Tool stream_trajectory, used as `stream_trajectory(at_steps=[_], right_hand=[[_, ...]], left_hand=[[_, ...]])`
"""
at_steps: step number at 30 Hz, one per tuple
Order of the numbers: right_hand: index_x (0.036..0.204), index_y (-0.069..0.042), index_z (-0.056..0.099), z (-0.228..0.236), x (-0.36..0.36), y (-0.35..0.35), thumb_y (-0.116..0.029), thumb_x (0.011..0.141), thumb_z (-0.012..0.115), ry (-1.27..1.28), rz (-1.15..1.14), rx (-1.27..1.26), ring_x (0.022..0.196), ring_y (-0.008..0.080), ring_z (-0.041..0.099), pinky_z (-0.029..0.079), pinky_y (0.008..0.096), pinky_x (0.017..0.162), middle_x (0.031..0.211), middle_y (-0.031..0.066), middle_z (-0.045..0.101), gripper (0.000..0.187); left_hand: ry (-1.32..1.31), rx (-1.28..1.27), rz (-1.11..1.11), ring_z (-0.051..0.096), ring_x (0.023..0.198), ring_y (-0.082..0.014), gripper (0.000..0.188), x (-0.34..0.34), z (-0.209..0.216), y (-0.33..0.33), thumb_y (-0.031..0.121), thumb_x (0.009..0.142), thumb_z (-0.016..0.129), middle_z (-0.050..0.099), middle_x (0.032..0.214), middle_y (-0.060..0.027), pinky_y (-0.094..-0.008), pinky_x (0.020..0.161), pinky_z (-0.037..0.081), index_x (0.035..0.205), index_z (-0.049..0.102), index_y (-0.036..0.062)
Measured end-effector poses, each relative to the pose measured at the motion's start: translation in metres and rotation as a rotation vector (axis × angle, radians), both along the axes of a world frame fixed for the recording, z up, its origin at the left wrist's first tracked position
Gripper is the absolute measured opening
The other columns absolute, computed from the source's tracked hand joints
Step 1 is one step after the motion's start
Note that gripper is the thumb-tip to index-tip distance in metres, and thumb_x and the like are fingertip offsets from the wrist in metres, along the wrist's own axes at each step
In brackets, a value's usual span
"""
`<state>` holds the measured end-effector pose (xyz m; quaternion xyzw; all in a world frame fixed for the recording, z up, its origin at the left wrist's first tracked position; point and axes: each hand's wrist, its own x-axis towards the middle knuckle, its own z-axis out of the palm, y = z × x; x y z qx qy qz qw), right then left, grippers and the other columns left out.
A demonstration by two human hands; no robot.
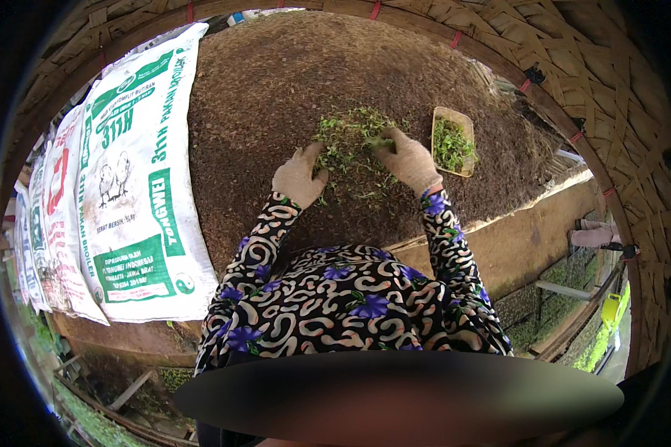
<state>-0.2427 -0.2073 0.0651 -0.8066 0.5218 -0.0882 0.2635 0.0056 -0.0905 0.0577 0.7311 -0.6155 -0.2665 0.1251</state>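
A loose heap of small green seedlings or leafy sprigs (359, 145) lies spread on the dark soil in front of me. My left hand (300, 177), in a pale knit glove, is at the heap's left edge with thumb and fingers apart. On the heap's right side is my right hand (410, 161), gloved the same way. Its stained fingertips reach into the greens, thumb and fingers apart; no firm grip shows. Just right of that hand, a shallow pale tray (466, 119) with more green sprigs sits on the soil.
Brown soil (276, 82) fills a broad raised bed. White printed sacks (138, 223) cover its left part. A pale edge and wooden board (514, 223) border it at the lower right. A woven brim (574, 82) arches over the view. Another pale glove (593, 235) shows at far right.
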Motion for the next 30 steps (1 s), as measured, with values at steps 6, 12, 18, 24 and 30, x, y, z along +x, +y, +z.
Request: stream_trajectory(at_steps=[6, 12, 18, 24, 30], right_hand=[[0.132, -0.012, 0.066, -0.007, 0.019, 0.003, -0.040, 0.096, 0.072, 0.029, 0.065, -0.152, 0.097, 0.0402, 0.074, 0.059, 0.0513, 0.084, 0.104, 0.0209, 0.077, 0.046], [0.129, -0.004, 0.067, 0.013, -0.014, -0.004, -0.028, 0.100, 0.068, -0.312, -0.114, -0.013, 0.103, 0.0416, 0.073, 0.059, 0.0465, 0.085, 0.108, 0.0250, 0.075, 0.038], [0.134, -0.008, 0.064, 0.004, -0.034, 0.036, -0.038, 0.096, 0.073, 0.094, 0.022, 0.024, 0.100, 0.0437, 0.074, 0.059, 0.0499, 0.085, 0.104, 0.0240, 0.076, 0.049], [0.132, -0.005, 0.064, -0.007, -0.026, 0.043, -0.037, 0.095, 0.074, 0.059, -0.003, 0.013, 0.103, 0.0441, 0.073, 0.059, 0.0503, 0.088, 0.107, 0.0244, 0.076, 0.050], [0.133, 0.001, 0.063, 0.003, -0.034, 0.026, -0.030, 0.099, 0.071, -0.283, -0.129, 0.021, 0.111, 0.0434, 0.071, 0.057, 0.0470, 0.091, 0.116, 0.0280, 0.073, 0.047]], left_hand=[[-0.224, 0.018, -0.141, 0.071, 0.106, -0.0412, 0.052, -0.010, -0.013, -0.010, 0.033, 0.102, 0.062, 0.065, 0.121, -0.0270, -0.0495, 0.088, 0.061, 0.148, 0.054, 0.0114], [0.108, -0.137, 0.182, 0.067, 0.120, -0.0409, 0.038, 0.016, -0.022, 0.002, 0.029, 0.103, 0.057, 0.067, 0.135, -0.0214, -0.0478, 0.104, 0.053, 0.130, 0.064, 0.0034], [0.082, -0.180, 0.049, 0.068, 0.118, -0.0390, 0.041, -0.006, -0.016, -0.007, 0.031, 0.103, 0.057, 0.066, 0.136, -0.0201, -0.0483, 0.101, 0.056, 0.136, 0.061, 0.0071], [-0.226, 0.152, -0.169, 0.070, 0.113, -0.0360, 0.048, -0.032, -0.021, -0.032, 0.030, 0.102, 0.060, 0.066, 0.134, -0.0190, -0.0464, 0.099, 0.058, 0.143, 0.055, 0.0063], [0.145, -0.190, 0.092, 0.070, 0.108, -0.0399, 0.035, 0.003, -0.024, -0.011, 0.028, 0.102, 0.057, 0.069, 0.124, -0.0218, -0.0472, 0.095, 0.057, 0.128, 0.063, 0.0054]])
